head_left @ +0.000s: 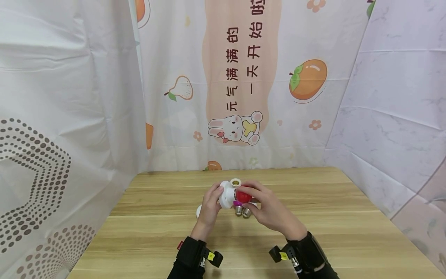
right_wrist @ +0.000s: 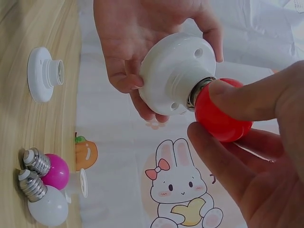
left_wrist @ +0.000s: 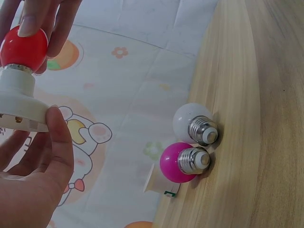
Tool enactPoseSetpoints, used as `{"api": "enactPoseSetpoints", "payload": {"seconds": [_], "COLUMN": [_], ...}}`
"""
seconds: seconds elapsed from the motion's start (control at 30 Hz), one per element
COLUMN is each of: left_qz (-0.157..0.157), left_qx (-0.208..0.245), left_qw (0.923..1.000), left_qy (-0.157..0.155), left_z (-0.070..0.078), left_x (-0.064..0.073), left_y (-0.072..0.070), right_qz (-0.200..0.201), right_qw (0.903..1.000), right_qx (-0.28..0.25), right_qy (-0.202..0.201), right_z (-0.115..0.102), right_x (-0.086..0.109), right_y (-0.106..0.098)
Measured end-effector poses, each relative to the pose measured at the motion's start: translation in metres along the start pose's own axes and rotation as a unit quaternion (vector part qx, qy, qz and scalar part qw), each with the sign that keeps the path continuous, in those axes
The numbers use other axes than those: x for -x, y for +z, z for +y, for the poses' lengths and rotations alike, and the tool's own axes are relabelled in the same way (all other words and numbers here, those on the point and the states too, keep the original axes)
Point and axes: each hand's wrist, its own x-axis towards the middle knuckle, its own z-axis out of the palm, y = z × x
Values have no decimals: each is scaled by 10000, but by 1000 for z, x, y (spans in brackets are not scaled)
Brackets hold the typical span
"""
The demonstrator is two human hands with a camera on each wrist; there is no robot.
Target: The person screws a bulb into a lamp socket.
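Observation:
My left hand [head_left: 208,207] grips the rim of a round white lamp holder [right_wrist: 164,80], raised over the table. In my right hand [head_left: 273,211] is a red light bulb [right_wrist: 221,116], pinched between thumb and fingers. The bulb's metal base sits partly inside the holder's socket; a band of its thread shows in the right wrist view. Below the hands, a magenta bulb [left_wrist: 175,162] and a white bulb [left_wrist: 187,122] lie side by side on the table, metal bases toward me.
Left of the hands, a second white lamp holder [right_wrist: 42,76] stands on the wooden table [head_left: 146,232], mostly hidden in the head view. A third lamp holder [head_left: 235,182] stands behind the bulbs. Printed curtains [head_left: 174,128] enclose the table's back and sides.

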Motion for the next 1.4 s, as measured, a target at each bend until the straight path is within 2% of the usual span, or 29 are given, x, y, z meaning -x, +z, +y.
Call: {"api": "enactPoseSetpoints", "payload": {"seconds": [0.17,0.47,0.73,1.4], "left_qz": [-22,18,-13,-31], "left_qx": [-82,-105,-118,-71], "left_qw": [9999,9999,9999,10000], "left_qy": [-58,-96,-25,44], "left_z": [0,-2,-1,-1], "left_x": [0,-1,-1,-1], "left_y": [0,-1,0,1], "right_qz": [-41,-52,-68,-196], "right_qw": [9992,9972,9966,9892], "right_qx": [-239,-320,-155,-63], "right_qy": [308,672,800,1452], "right_z": [-2,-2,-1,-1], "right_x": [1,1,3,2], "right_y": [-1,0,0,1]}}
